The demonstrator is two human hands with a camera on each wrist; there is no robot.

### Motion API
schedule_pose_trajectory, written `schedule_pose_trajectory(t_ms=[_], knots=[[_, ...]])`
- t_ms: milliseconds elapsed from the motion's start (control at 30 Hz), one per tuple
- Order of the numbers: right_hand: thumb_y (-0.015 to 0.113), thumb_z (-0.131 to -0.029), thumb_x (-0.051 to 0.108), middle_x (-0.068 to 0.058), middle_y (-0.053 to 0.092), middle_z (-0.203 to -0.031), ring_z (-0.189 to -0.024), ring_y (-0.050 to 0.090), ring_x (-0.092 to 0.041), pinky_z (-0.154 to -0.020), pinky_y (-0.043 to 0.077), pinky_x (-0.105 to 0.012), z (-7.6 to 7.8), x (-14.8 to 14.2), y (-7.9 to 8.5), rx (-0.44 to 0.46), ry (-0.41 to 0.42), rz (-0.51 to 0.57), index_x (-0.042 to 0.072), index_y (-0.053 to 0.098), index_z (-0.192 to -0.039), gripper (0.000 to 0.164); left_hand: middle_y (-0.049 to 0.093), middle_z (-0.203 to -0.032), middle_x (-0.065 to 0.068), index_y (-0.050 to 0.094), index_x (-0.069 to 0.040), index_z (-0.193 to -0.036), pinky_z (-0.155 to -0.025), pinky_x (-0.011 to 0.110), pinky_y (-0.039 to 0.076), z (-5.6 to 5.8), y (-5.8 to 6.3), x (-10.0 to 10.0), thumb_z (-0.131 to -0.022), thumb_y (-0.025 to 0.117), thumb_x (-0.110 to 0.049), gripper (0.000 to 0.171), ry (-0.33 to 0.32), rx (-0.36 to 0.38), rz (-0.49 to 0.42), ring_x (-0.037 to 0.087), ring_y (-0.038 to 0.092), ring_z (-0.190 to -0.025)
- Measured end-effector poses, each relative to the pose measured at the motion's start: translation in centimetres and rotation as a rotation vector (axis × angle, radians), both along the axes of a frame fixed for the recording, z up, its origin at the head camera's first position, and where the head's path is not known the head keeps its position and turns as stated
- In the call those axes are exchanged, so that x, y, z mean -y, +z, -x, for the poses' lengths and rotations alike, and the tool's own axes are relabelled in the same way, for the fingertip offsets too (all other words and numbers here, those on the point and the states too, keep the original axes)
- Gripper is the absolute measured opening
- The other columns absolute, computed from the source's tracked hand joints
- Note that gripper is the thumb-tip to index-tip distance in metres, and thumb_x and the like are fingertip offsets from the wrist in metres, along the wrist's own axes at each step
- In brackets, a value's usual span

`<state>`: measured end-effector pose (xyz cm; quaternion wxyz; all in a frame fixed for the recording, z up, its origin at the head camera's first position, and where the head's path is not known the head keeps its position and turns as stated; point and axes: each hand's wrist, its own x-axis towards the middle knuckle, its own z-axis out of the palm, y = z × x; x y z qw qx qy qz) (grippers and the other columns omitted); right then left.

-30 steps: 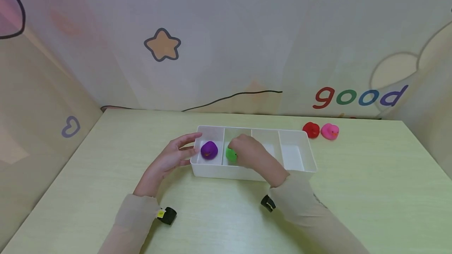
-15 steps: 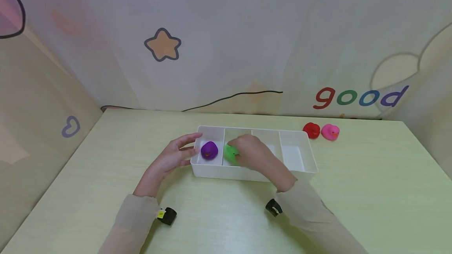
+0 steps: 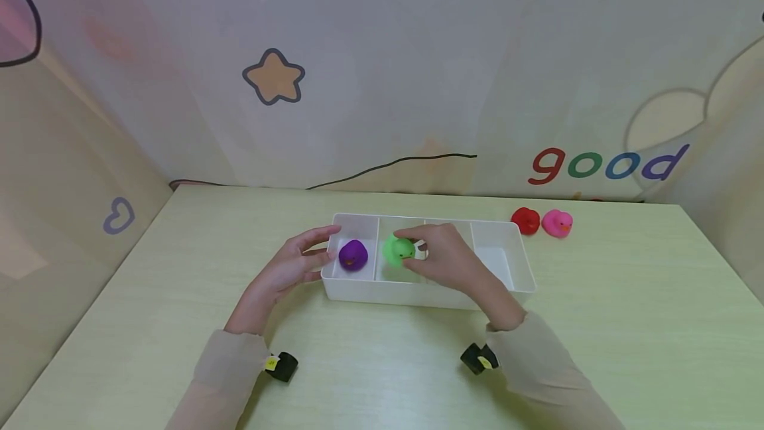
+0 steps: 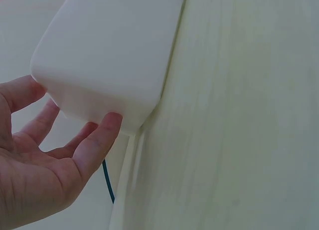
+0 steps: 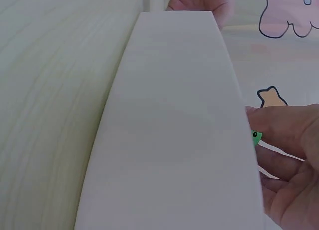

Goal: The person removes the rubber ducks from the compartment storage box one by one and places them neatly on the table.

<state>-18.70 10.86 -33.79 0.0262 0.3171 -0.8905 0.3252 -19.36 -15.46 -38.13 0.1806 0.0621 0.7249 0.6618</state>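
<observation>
A white box (image 3: 388, 291) with a row of compartments stands on the table. My left hand (image 3: 292, 263) rests against its left end, fingers spread and fairly straight; in the left wrist view, fingertips (image 4: 113, 121) touch the end wall. A purple rubber duck (image 3: 353, 255) sits in the leftmost compartment. Over the second compartment, my right hand (image 3: 444, 256) pinches a green rubber duck (image 3: 401, 251) between thumb and index finger. In the right wrist view, only a bit of the green duck shows past the rim, beside the thumb.
A red rubber duck (image 3: 526, 221) and a pink rubber duck (image 3: 558, 223) sit side by side on the table (image 3: 370, 363), behind the box's right end. A printed backdrop (image 3: 382, 71) rises along the table's far edge.
My right hand has shifted right and its thumb now shows. The green duck has moved slightly up and right in view, with its face now visible. My left hand has stayed put.
</observation>
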Motion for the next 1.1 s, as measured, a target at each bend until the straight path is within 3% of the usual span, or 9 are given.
schedule_pose_trajectory(t_ms=[233,500,767,1100], knots=[[0.073,-0.072,-0.001,-0.016,0.066,-0.103,-0.085,0.065,-0.025,-0.073,0.054,-0.032,-0.3,-1.3,0.6,0.016,-0.038,0.116,-0.006,0.064,-0.108,0.037,0.028,-0.142,0.017,0.037,-0.008,-0.138,-0.09,0.045,0.045,0.0,0.0,0.0,-0.09,0.051,-0.004,0.051,0.0,0.004,-0.002,0.036,0.04,-0.121],[0.075,-0.071,0.001,-0.016,0.066,-0.103,-0.083,0.065,-0.026,-0.075,0.054,-0.037,-0.6,-3.2,1.0,0.016,-0.152,0.181,-0.003,0.064,-0.11,0.041,0.028,-0.142,0.016,0.038,-0.009,-0.138,-0.089,0.045,0.046,0.0,0.0,0.0,-0.09,0.052,-0.004,0.051,0.003,0.006,-0.008,0.037,0.038,-0.123],[0.074,-0.074,0.005,-0.015,0.065,-0.108,-0.087,0.065,-0.027,-0.075,0.054,-0.032,-0.8,-5.6,1.7,0.088,-0.25,0.211,0.0,0.062,-0.114,0.042,0.027,-0.143,0.017,0.037,-0.009,-0.138,-0.089,0.045,0.046,0.0,0.0,0.0,-0.09,0.052,-0.005,0.051,0.004,0.005,-0.007,0.037,0.038,-0.124],[0.073,-0.076,0.009,-0.017,0.064,-0.109,-0.09,0.064,-0.03,-0.067,0.051,-0.017,-1.0,-8.5,2.2,0.111,-0.344,0.228,0.0,0.061,-0.116,0.042,0.027,-0.143,0.017,0.037,-0.009,-0.139,-0.09,0.046,0.045,0.0,0.0,-0.1,-0.09,0.052,-0.004,0.051,0.0,0.005,-0.009,0.038,0.038,-0.124]])
